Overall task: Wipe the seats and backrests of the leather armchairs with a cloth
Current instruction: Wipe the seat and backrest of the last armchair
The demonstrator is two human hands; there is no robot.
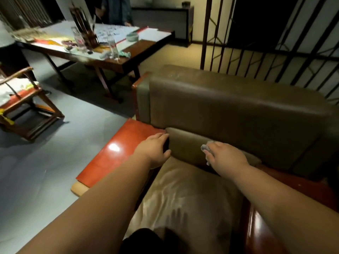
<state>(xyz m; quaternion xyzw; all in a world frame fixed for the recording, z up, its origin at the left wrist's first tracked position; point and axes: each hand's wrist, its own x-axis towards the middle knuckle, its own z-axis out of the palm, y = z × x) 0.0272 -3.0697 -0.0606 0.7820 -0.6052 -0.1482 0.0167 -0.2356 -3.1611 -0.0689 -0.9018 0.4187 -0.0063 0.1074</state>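
Across the middle of the view stands the leather armchair [229,110], olive-brown, with glossy red-brown wooden armrests on both sides. Its tall backrest [238,107] rises behind a lower lumbar cushion [185,143], and the seat cushion [183,195] below shows pale streaks, perhaps damp or just sheen; I cannot tell which. Beyond it, to the left, a long wooden table [128,57] carries brushes in a stand, papers, a small bowl and a clear bottle, all well apart from the chair. A wooden chair [27,107] sits further left on the grey floor.

On the chair's left armrest [113,149] the left hand [156,149] rests at the inner edge, fingers curled over the end of the lumbar cushion, its grip holding that cushion's corner. The right hand [223,154] presses a small grey cloth [206,149] against the lumbar cushion's front face, fingers clenched around the bunched fabric.

The cloth is wadded small, so each pass likely covers a narrow strip; patches could be missed, especially the tall backrest above, which has a few pale specks near its top. Pressing hard could push the loose cushion sideways if the left hand lets go. Any damp streaks left on the seat may dry as marks.
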